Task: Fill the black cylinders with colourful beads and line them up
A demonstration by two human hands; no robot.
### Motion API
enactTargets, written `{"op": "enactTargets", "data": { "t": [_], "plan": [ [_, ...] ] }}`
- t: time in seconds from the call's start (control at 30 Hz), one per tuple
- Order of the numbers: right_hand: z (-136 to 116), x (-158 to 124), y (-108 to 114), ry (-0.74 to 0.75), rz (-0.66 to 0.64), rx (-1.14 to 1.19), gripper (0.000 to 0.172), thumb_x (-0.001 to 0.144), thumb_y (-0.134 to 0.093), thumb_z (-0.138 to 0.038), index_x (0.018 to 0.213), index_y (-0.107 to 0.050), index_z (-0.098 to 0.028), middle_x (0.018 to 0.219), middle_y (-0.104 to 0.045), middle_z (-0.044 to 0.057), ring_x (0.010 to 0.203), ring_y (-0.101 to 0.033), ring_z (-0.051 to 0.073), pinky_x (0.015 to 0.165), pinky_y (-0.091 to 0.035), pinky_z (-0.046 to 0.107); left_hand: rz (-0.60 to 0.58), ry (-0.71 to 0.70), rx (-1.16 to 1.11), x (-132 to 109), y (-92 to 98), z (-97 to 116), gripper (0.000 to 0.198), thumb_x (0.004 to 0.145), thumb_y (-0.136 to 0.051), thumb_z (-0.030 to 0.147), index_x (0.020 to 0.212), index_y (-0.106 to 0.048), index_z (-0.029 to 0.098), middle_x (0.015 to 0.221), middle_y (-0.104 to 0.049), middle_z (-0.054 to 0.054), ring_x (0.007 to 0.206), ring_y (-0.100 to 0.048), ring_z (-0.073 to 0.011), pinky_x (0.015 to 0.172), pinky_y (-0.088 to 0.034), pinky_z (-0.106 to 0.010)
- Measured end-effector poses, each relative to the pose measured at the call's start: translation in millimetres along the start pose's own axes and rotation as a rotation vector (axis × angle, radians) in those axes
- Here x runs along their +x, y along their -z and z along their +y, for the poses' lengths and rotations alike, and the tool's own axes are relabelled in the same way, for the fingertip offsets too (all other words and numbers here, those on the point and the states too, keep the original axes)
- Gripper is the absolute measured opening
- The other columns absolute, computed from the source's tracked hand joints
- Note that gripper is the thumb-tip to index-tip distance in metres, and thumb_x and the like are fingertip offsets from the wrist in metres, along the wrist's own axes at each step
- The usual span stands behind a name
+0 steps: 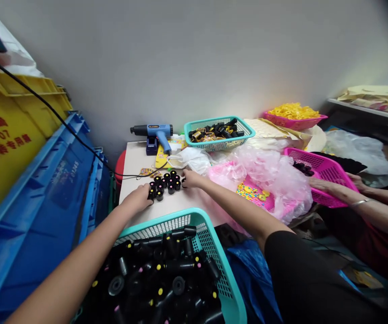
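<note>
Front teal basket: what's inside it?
Black pieces, some with yellow or pink ends, lie heaped in the basket. The heap hides its floor and whatever lies underneath.

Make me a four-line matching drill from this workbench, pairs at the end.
1. black pieces
2. heat gun
3. yellow pieces
4. nearest basket

A. heaped in a pink basket
B. turquoise, full of black tubes
C. grouped between left hand and right hand
D. blue and black, near the wall

Pairs: 1-C, 2-D, 3-A, 4-B
</note>
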State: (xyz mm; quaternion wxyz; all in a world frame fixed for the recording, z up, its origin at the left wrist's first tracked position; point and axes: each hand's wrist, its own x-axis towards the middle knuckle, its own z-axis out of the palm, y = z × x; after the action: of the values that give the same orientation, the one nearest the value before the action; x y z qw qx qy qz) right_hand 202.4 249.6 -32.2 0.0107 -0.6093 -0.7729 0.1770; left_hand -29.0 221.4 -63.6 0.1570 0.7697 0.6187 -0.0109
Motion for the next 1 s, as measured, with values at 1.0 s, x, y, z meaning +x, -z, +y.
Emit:
{"op": "enactTargets", "data": {
  "t": [1.0],
  "plan": [
    [-19.0, -171.3, -27.0, 0.506, -0.199, -0.205, 0.035, 0.075, -0.060, -0.014, 0.109, -0.063, -0.010, 0.103, -0.063, 0.014, 0.095, -0.059, 0.025, 0.081, -0.048, 0.037, 0.010, -0.144, -0.113, -94.5, 38.1, 3.8, 0.051, 0.085, -0.045, 0.038, 0.133, -0.054, 0.021, 0.128, -0.059, -0.011, 0.112, -0.060, -0.0281, 0.098, -0.046, -0.038]
  ]
}}
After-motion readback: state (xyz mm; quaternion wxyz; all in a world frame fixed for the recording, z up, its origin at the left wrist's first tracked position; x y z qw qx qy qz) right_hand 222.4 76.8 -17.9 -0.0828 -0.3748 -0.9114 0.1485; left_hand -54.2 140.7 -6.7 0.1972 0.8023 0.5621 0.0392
